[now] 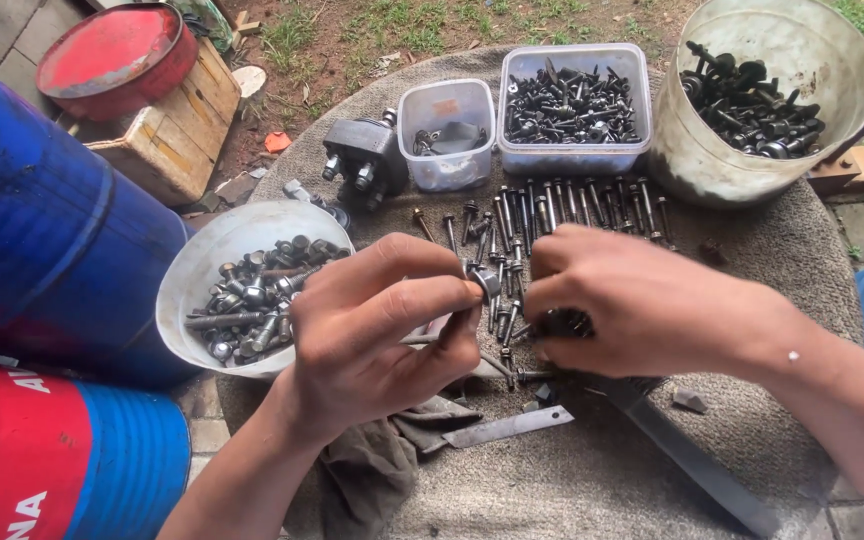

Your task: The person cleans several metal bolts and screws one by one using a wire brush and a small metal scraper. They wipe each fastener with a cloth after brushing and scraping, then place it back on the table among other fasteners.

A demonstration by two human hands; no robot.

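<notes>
My left hand (372, 320) pinches a small metal nut or washer (486, 284) between thumb and fingers, over a round table covered in grey cloth (592, 470). My right hand (632, 300) is curled close beside it, fingers bent around a dark bolt (564, 322) that is mostly hidden. Beneath both hands lie rows of long dark bolts (552, 205) laid out side by side on the cloth.
A white bowl (202, 250) of grey bolts sits at left. At the back stand a small clear tub (447, 130), a larger clear tub of dark screws (574, 105) and a white bucket (762, 90). A dark metal part (362, 160), a flat blade (692, 460) and blue drums (42, 220) are nearby.
</notes>
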